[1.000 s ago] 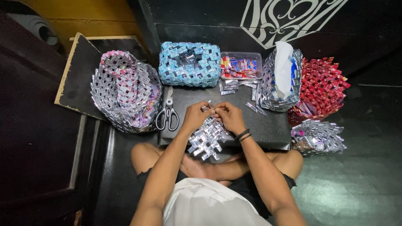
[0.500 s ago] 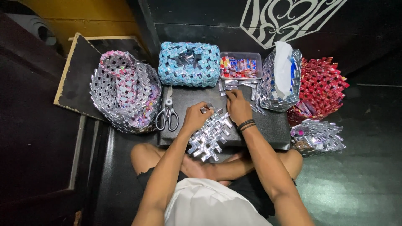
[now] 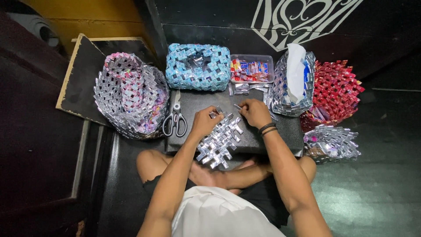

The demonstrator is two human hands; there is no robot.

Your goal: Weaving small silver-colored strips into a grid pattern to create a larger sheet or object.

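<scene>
A low black worktop (image 3: 197, 103) was seen set on a dark floor, against a black wall (image 3: 210, 22) painted with a white curling emblem (image 3: 302, 17); a yellow panel (image 3: 87, 17) showed at upper left. At the back edge, a blue woven box (image 3: 198, 66) was parked beside a clear tray of red and blue wrappers (image 3: 251, 70). A silver woven holder (image 3: 285, 94) with a white tissue (image 3: 296, 70) was stood to the right, a red woven basket (image 3: 335, 90) just past it, and a small silver woven piece (image 3: 333, 141) below that. A big silver basket (image 3: 129, 98) was seen at left, scissors (image 3: 175, 119) lying beside it. The left hand (image 3: 205, 123) was curled shut on the top edge of a silver woven mat (image 3: 219, 141) at the worktop's front. The right hand (image 3: 255, 112) was pinched closed on a small folded strip (image 3: 238, 106), just beside the mat.
</scene>
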